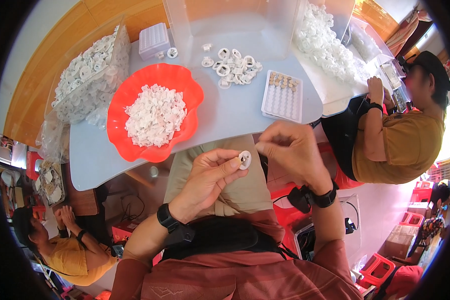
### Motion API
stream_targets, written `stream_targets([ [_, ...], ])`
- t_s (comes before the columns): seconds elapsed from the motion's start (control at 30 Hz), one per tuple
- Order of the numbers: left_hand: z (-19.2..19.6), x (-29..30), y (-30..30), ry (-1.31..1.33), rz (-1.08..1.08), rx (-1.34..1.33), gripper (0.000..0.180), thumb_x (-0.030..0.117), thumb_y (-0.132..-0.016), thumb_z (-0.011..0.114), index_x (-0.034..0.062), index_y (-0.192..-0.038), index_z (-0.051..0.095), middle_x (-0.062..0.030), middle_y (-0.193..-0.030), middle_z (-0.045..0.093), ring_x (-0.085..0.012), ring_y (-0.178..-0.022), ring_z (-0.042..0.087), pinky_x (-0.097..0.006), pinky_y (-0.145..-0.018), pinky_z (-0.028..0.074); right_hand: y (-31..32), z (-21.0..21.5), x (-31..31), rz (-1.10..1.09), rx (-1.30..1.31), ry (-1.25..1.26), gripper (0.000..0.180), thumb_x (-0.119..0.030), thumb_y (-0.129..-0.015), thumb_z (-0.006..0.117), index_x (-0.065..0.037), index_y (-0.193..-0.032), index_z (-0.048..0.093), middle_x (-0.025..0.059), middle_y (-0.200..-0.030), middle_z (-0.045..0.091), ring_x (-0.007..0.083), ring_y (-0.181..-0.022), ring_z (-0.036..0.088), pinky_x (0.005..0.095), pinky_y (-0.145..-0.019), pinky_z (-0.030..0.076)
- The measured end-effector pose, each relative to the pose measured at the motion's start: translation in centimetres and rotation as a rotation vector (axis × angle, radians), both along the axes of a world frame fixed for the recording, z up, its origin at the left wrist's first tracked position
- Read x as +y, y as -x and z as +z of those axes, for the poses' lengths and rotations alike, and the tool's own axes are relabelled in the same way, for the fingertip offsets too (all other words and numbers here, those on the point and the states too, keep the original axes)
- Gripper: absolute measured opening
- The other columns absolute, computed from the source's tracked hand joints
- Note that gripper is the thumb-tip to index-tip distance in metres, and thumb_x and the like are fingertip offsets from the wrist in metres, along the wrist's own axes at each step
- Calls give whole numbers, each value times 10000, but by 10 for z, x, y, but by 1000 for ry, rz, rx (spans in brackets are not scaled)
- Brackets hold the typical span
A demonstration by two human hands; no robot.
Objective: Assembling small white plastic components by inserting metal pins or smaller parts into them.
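White disc pinched in the left hand, the right hand just beside it.
The right thumb and finger nearly meet; I can't tell whether they grip anything. Whether this disc is finished doesn't show. Plenty looks left: beyond the left hand a red bowl is heaped with small white pieces, and loose round parts cluster beyond both hands, near a tray partly filled with tan pieces. Pale blue tabletop carries these; co-workers sit out past either hand.
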State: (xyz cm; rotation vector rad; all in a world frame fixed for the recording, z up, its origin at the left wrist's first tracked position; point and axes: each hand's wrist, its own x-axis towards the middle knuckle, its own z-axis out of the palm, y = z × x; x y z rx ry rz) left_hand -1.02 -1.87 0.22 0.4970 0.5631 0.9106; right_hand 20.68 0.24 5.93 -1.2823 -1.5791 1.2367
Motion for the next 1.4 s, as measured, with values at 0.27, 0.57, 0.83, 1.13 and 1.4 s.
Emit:
stream_targets([
  [0.27,-2,2,-1,10,6,-4,197,41,-931,647,-12,-1120,655,-115,-1106,684,-191,-1021,672,-332,-917,582,-39,3,61,-243,-693,-543,152,-109,-852,653,-42,-977,708,133,-964,658,349,-781,638,412,-709,501],
  [0.57,-2,4,1,13,15,-1,190,28,-934,632,-22,-1116,650,-124,-1109,679,-201,-1024,672,-336,-911,592,-40,2,95,-143,-962,-701,383,-264,-842,690,-104,-1189,668,139,-1317,570,378,-1188,525,417,-929,484],
  [0.83,-3,5,1,35,22,2,184,25,-934,630,-16,-1112,655,-123,-1106,682,-197,-1022,674,-335,-904,595,-39,-6,104,59,-973,-646,488,-432,-843,674,-89,-1190,677,142,-1391,540,404,-1331,419,474,-1080,362],
  [1.13,-6,5,2,28,34,-2,178,38,-937,631,-10,-1106,660,-122,-1090,689,-193,-1003,679,-335,-891,600,-44,-12,102,100,-910,-653,374,-381,-882,646,-70,-1075,721,134,-1305,601,400,-1309,443,484,-1069,360],
  [1.4,-6,4,1,45,35,8,175,38,-939,627,-18,-1102,660,-123,-1085,690,-193,-997,681,-330,-890,600,-47,-17,98,63,-868,-650,385,-379,-878,657,-72,-1104,709,147,-1299,600,386,-1285,473,446,-1055,388],
])
